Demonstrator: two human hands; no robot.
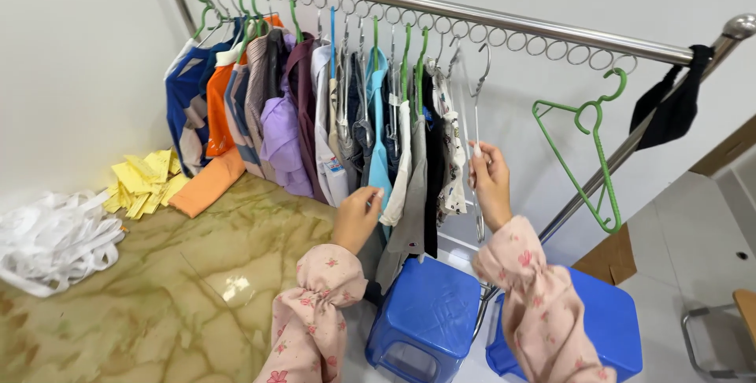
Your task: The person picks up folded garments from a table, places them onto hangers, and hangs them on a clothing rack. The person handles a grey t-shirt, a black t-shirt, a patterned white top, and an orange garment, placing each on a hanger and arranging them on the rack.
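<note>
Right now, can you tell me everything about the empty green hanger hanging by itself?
The green hanger looks like thin plastic, a triangle frame with a curled hook on top. The hook sits in one of the small metal rings under the rail. It hangs tilted, apart from the clothes, to their right. Its long side bar looks ribbed, and the bottom corner curves round. Nothing hangs on it, and neither hand touches it. A dark cloth hangs further right on the rail.
</note>
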